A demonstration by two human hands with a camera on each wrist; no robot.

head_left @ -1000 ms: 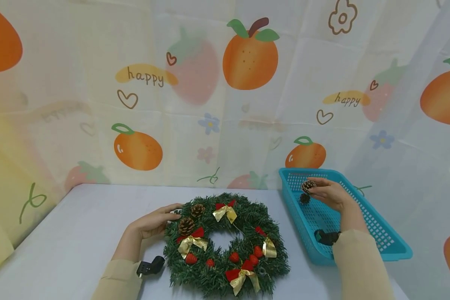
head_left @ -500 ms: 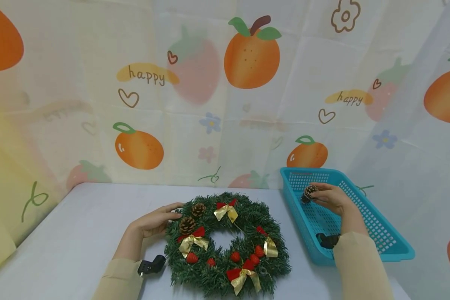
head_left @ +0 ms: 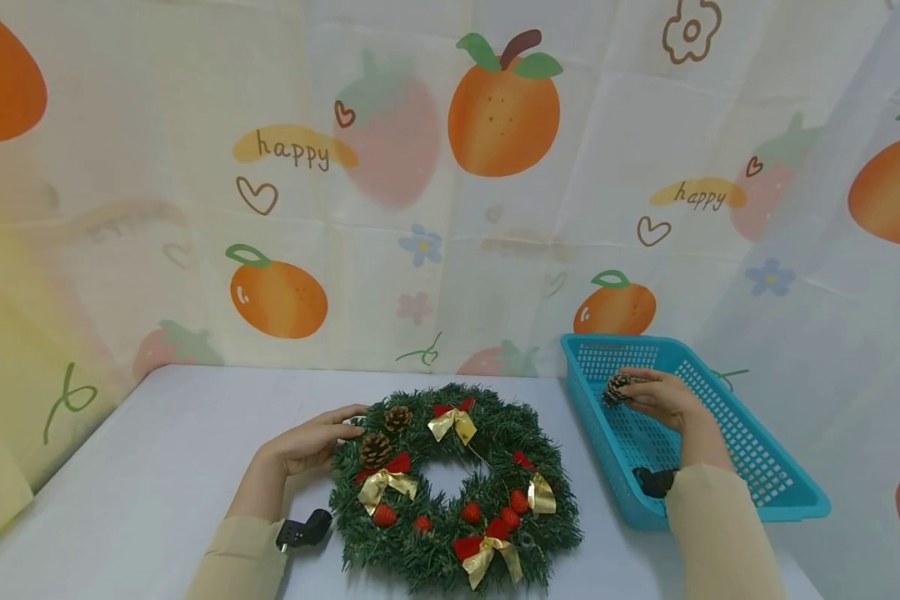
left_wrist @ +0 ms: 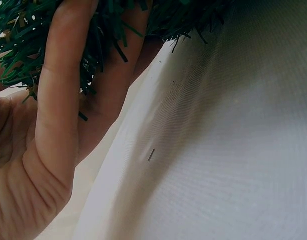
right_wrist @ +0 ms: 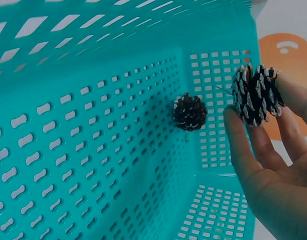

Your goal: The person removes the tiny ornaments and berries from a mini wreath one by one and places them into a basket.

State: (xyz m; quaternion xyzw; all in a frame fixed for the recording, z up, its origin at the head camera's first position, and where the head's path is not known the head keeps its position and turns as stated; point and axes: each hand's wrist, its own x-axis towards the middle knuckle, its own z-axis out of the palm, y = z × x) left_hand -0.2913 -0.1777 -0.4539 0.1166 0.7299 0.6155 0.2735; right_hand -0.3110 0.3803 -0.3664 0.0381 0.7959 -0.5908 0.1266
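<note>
A green wreath (head_left: 547,433) lies on the white table, trimmed with red-and-gold bows, red berries and two pine cones (head_left: 376,450). At its left edge my left hand (head_left: 311,442) holds the greenery (left_wrist: 23,45); the left wrist view shows fingers on either side of the sprigs. Over the far end of the blue basket (head_left: 596,433), my right hand (head_left: 663,398) pinches a white-tipped pine cone (right_wrist: 253,95) between thumb and fingers. Another pine cone (right_wrist: 189,112) sits lower inside the basket, apart from the held one in the right wrist view.
The table (head_left: 217,417) is white, with its far edge against a curtain (head_left: 420,208) printed with oranges and strawberries. A black wrist camera (head_left: 305,530) is strapped at the left sleeve, another (head_left: 654,481) at the right one.
My right hand has lowered a little into the basket with the pine cone, most of it during the first half second. The left hand stays at the wreath's edge.
</note>
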